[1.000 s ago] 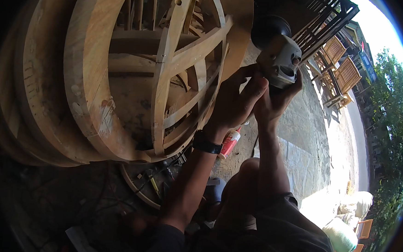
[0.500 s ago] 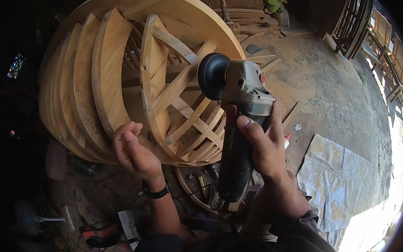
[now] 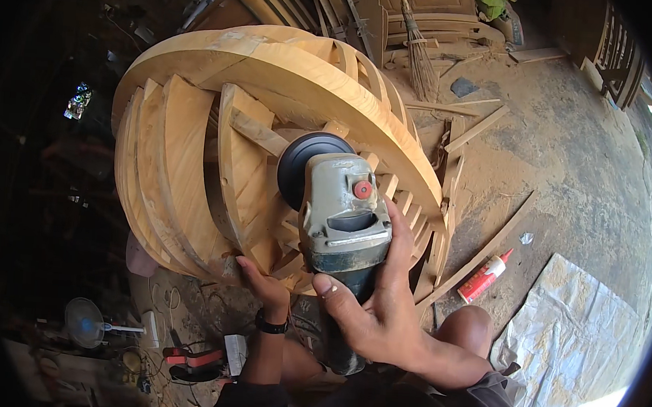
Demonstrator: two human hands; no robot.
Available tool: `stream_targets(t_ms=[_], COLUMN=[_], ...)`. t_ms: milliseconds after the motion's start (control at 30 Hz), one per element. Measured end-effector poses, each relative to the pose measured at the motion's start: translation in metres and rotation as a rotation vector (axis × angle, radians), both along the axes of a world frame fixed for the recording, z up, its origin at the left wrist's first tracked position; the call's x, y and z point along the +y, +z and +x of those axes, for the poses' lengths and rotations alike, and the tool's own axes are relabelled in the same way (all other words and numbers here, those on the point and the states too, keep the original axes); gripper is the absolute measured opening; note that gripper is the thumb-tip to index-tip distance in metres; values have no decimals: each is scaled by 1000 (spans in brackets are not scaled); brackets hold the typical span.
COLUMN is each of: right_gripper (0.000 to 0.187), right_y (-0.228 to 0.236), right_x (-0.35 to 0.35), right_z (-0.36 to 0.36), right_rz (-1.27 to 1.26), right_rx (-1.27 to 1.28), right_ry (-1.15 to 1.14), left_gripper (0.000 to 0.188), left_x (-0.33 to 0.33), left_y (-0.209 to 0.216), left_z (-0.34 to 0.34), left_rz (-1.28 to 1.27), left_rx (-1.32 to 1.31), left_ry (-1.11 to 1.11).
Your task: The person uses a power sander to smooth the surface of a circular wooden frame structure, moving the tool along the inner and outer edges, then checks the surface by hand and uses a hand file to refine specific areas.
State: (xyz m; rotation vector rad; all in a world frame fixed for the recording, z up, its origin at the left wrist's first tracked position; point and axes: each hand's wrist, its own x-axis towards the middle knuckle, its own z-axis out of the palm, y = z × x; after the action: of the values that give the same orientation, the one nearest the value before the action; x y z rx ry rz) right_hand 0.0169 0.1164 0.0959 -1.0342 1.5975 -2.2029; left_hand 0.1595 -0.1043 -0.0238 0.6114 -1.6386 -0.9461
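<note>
My right hand (image 3: 379, 319) is wrapped round the dark body of an angle grinder (image 3: 346, 234) with a grey metal head, a red button and a black round disc (image 3: 298, 164). The disc is in front of a large rounded wooden frame (image 3: 186, 172) built of curved slats, a broad ring and crossing strips; I cannot tell whether they touch. My left hand (image 3: 267, 291), with a dark wristband, is at the frame's lower edge, a finger stretched out toward the wood. Its other fingers are partly hidden.
A red and white glue bottle (image 3: 483, 276) lies right of my knee, near wooden strips (image 3: 480, 246) and a dusty sheet (image 3: 571, 338). A broom (image 3: 422, 64) leans at the back. A small fan (image 3: 84, 321) and red-handled tool (image 3: 193, 357) lie lower left.
The grinder has moved left and down in view, its head now turned more toward me. My left hand has gone lower and right, along the frame's bottom edge. The view has shifted, uncovering the glue bottle.
</note>
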Motion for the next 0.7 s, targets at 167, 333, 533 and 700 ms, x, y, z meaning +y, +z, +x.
stream_targets(t_ms=[167, 333, 533, 700], right_gripper=[97, 102, 104, 106], right_y=[2, 2, -15, -15], right_x=[-3, 5, -5, -4], right_z=[-2, -9, -14, -18], right_rz=[-198, -56, -91, -120], right_rx=[-226, -182, -170, -212], right_ry=[211, 187, 175, 202], left_gripper=[74, 79, 79, 79], left_x=[14, 12, 19, 23], left_y=[15, 16, 21, 25], left_z=[-7, -1, -1, -3], left_rz=[260, 378, 367, 363], left_rx=[201, 258, 218, 208], left_ry=[-131, -183, -63, -8])
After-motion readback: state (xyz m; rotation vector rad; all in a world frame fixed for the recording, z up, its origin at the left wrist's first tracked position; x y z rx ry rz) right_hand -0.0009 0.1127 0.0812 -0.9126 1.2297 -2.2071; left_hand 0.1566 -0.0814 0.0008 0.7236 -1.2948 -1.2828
